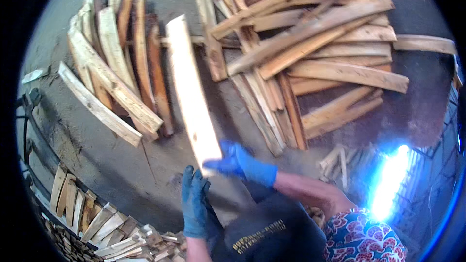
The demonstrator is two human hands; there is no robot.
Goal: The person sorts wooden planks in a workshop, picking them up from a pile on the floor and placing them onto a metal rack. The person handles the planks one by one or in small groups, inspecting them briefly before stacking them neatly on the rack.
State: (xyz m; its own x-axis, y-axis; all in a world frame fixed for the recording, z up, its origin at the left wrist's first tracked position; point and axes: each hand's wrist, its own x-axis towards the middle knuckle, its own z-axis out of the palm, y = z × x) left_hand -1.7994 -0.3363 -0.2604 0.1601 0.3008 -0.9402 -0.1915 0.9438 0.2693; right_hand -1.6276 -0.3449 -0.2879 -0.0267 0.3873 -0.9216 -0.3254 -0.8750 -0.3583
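Observation:
A pale wooden plank (193,98) rises at a slant in front of me, its far end brightly lit. My right hand (245,164), in a blue glove, grips it near its lower end. My left hand (194,201), also gloved in blue, is held upright just left of that end. Its fingers are stretched out and hold nothing; whether they touch the wood I cannot tell.
Left of the plank lies a loose pile of boards (110,43). A larger crisscrossed stack of boards (315,39) fills the far right. Short wood pieces (109,230) are heaped at the lower left, and small offcuts (337,165) lie at right near a bright light patch (391,182).

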